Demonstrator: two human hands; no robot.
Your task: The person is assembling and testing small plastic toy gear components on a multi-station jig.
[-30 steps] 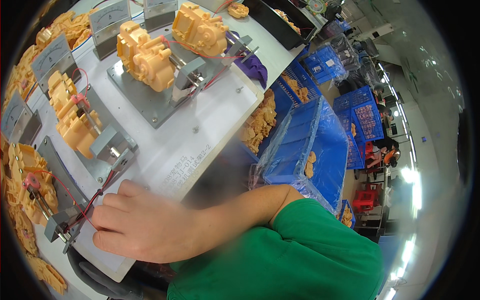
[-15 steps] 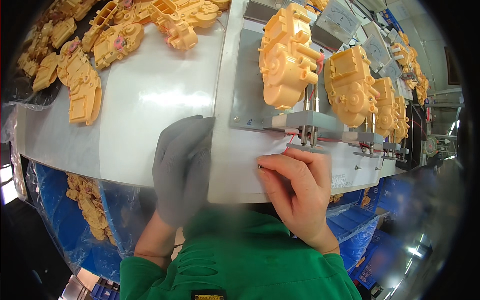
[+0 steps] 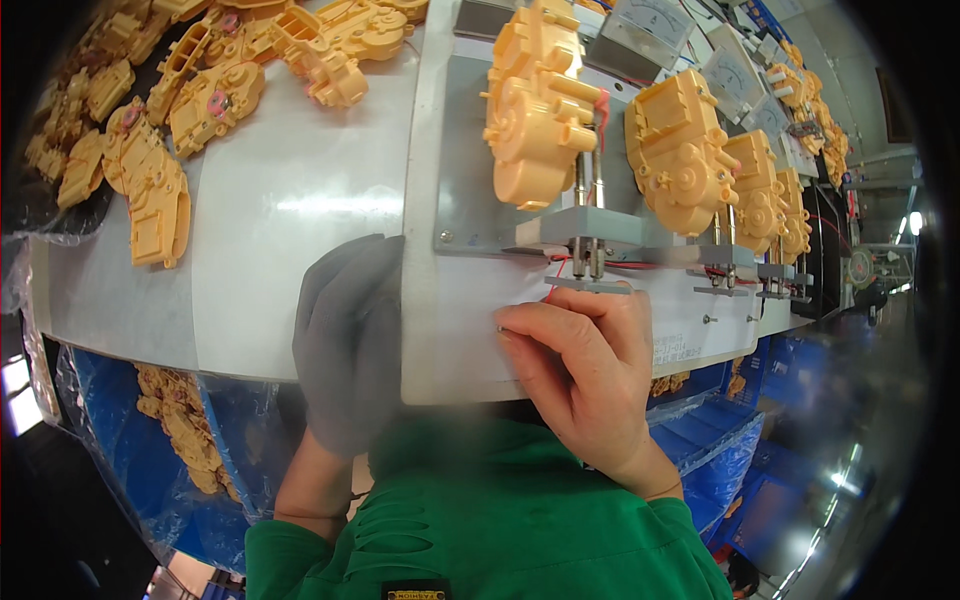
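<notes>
My right hand [image 3: 590,375] is bare and closed, thumb and forefinger pinching a small metal piece [image 3: 501,328] above the white front of the test board; most of the piece is hidden. Just beyond my knuckles stands a grey clamp fixture [image 3: 585,230] with metal pins and a red wire. The pins point at a yellow plastic gear housing [image 3: 538,135] standing upright on the board. My left hand [image 3: 350,335], in a grey glove, lies along the board's left edge with its fingers stretched out together, and no object shows in it.
More yellow housings [image 3: 680,150] stand in fixtures to the right, with analog meters [image 3: 645,30] behind. Loose housings [image 3: 155,195] lie at the far left of the white table [image 3: 290,270]. Blue bins [image 3: 240,420] with housings sit below the table. Small metal levers [image 3: 710,319] stick up along the board.
The whole view has shifted slightly, so the board and housings appear further left and a little higher. Both hands keep nearly the same pose, the right still pinching.
</notes>
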